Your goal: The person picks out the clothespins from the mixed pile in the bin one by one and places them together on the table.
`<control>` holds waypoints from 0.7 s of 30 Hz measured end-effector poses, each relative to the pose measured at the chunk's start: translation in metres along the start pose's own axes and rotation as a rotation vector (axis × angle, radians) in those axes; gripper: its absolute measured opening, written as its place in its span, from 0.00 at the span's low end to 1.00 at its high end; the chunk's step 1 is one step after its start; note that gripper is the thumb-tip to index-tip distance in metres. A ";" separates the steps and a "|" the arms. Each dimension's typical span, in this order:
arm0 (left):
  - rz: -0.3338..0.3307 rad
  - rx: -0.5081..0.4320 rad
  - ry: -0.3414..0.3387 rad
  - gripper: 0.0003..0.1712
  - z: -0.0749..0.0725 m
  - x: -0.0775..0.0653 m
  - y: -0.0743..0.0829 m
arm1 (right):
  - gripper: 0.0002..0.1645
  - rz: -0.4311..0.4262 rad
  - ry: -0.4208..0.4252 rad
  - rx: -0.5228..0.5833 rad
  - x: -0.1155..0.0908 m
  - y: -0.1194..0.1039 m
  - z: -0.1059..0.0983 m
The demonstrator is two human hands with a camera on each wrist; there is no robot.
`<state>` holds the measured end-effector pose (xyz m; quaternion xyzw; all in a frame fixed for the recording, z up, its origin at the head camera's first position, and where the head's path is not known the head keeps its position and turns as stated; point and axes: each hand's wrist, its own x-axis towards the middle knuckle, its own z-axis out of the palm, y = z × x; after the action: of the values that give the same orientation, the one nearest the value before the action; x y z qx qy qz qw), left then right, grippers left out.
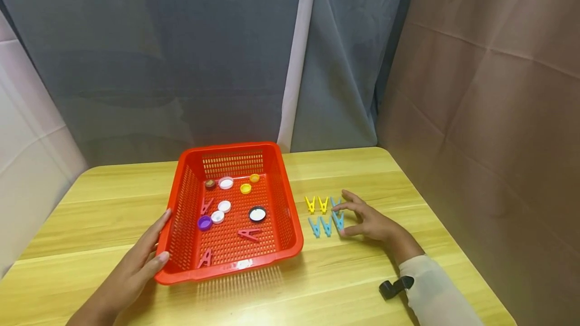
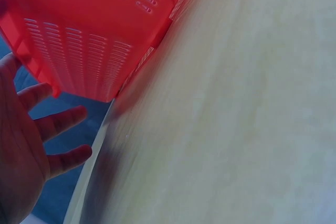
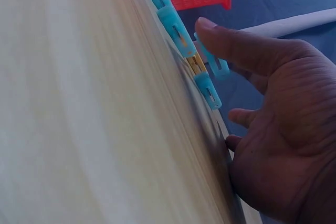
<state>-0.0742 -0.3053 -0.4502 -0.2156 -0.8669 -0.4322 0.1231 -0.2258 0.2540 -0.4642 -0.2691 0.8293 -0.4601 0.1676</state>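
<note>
A red plastic basket stands on the table, with my left hand at its left side. The thumb and a fingertip touch the rim; in the left wrist view the other fingers are spread and fairly straight beside the basket wall. My right hand pinches a light blue clothespin between thumb and finger, seen also as a blue clothespin at the thumb tip. Left of it lie two blue clothespins. Behind are two yellow clothespins and another blue clothespin, partly hidden by a finger.
Inside the basket lie red clothespins and several bottle caps, among them a purple cap and a black-rimmed cap. The wooden table has grey curtains behind it and a brown cloth at the right.
</note>
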 end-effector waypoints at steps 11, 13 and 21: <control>-0.031 0.011 -0.011 0.48 -0.001 0.000 0.000 | 0.35 0.014 0.026 -0.021 0.000 0.001 0.001; -0.032 0.009 -0.012 0.48 -0.001 -0.001 0.000 | 0.35 0.015 0.028 -0.027 0.000 0.002 0.001; -0.064 0.008 -0.038 0.48 -0.001 0.000 0.000 | 0.34 0.006 0.041 -0.030 0.001 0.003 0.001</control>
<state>-0.0741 -0.3068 -0.4497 -0.1956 -0.8773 -0.4282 0.0936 -0.2267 0.2544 -0.4671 -0.2596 0.8401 -0.4527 0.1478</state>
